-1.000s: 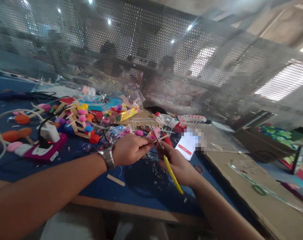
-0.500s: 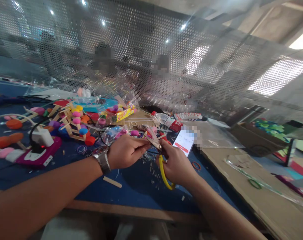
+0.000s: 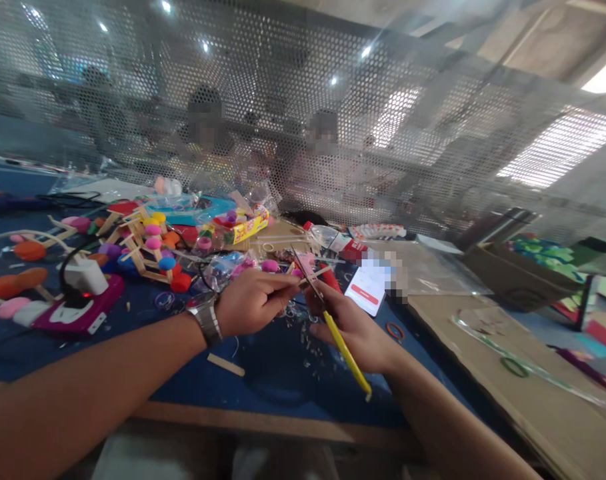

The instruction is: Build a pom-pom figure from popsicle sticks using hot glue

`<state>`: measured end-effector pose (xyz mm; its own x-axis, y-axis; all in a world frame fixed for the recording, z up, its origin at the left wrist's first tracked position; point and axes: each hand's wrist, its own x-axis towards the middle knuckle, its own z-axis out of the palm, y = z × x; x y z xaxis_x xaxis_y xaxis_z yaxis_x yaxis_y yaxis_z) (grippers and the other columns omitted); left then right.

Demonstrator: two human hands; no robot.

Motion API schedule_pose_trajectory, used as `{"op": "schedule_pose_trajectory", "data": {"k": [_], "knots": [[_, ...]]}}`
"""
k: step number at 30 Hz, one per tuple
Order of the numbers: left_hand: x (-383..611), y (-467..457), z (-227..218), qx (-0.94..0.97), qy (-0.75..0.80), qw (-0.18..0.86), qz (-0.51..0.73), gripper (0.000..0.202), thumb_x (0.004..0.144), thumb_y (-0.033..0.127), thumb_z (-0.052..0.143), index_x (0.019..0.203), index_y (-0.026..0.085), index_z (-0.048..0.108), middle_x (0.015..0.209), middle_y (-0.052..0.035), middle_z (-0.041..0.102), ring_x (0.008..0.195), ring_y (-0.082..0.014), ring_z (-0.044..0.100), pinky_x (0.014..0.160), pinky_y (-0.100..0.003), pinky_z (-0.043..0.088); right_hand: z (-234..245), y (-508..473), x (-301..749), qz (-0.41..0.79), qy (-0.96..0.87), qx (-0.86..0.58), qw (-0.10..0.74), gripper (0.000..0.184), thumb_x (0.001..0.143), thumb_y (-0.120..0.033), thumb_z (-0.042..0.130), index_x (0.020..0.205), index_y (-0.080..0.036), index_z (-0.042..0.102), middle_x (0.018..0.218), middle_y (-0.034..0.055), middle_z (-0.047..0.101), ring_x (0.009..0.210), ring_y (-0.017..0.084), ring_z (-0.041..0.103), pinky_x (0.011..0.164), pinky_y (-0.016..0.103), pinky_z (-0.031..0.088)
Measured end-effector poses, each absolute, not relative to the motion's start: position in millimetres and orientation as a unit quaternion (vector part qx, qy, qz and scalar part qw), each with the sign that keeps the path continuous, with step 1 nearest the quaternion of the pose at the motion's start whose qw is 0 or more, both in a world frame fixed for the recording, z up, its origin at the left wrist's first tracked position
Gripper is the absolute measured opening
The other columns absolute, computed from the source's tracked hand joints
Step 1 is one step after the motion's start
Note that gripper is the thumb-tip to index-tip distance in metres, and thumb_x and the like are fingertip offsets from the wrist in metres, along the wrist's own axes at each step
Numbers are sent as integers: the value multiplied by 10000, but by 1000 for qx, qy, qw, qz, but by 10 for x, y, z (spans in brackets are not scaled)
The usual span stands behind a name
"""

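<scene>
My left hand [image 3: 250,303], with a metal watch on its wrist, pinches a thin wooden craft stick [image 3: 325,272] whose free end points right. My right hand [image 3: 357,327] grips yellow-handled scissors [image 3: 347,353]. The blades cross the stick just beyond my left fingertips; whether they touch it I cannot tell. Below my left hand a loose craft stick [image 3: 225,365] lies on the blue table [image 3: 273,393]. Small clear scraps [image 3: 310,343] are scattered between and below the hands.
Stick constructions with coloured balls [image 3: 150,247] crowd the left, beside a purple power strip [image 3: 85,310]. A lit phone [image 3: 367,287] and a red-labelled bottle [image 3: 340,243] lie beyond my right hand. Cardboard [image 3: 483,360] covers the right side. A perforated screen [image 3: 263,87] stands behind.
The scissors have turned in my right hand: the yellow handle now slants down to the right and the blades point up to the left. My left hand has barely moved.
</scene>
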<state>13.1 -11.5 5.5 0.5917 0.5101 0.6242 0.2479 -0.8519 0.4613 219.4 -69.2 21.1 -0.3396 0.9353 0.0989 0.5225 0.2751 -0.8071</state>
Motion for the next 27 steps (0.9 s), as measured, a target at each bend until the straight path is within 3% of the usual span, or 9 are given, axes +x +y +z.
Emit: {"op": "schedule_pose_trajectory", "data": {"k": [4,11,17,23,27], "knots": [[137,-119,57,866,213,157,425,259,998,255,534,1049,167,772,924,-84,819,797,-186,763,702,-272,557,167,-673,2237,386,-724,-489,297,248,718,-265,627,939,-212,528,823,-10,503,739,177,468,675,306,422],[116,-149,87,870,238,151,403,261,986,259,543,1068,172,775,799,-61,806,640,-149,704,617,-246,505,70,-627,2320,438,-694,-465,332,248,741,-280,637,970,-226,558,864,-1,522,803,188,500,718,306,448],[118,-147,92,880,229,160,383,282,994,262,516,1061,175,776,756,-45,788,575,-129,648,569,-224,448,97,-627,2260,468,-679,-443,353,217,703,-271,627,901,-223,550,838,2,516,765,171,467,687,292,422],[118,-143,115,893,208,142,372,358,1009,255,483,825,131,764,623,-30,715,494,-99,542,512,-226,345,132,-671,2277,499,-659,-444,345,165,651,-247,585,802,-222,525,755,-15,449,657,138,391,564,267,343],[110,-139,126,896,197,143,371,312,1005,232,489,894,132,763,614,-14,699,491,-97,519,513,-231,323,123,-696,2301,548,-624,-439,343,171,655,-249,606,779,-232,491,718,-25,427,619,129,375,518,251,324]]}}
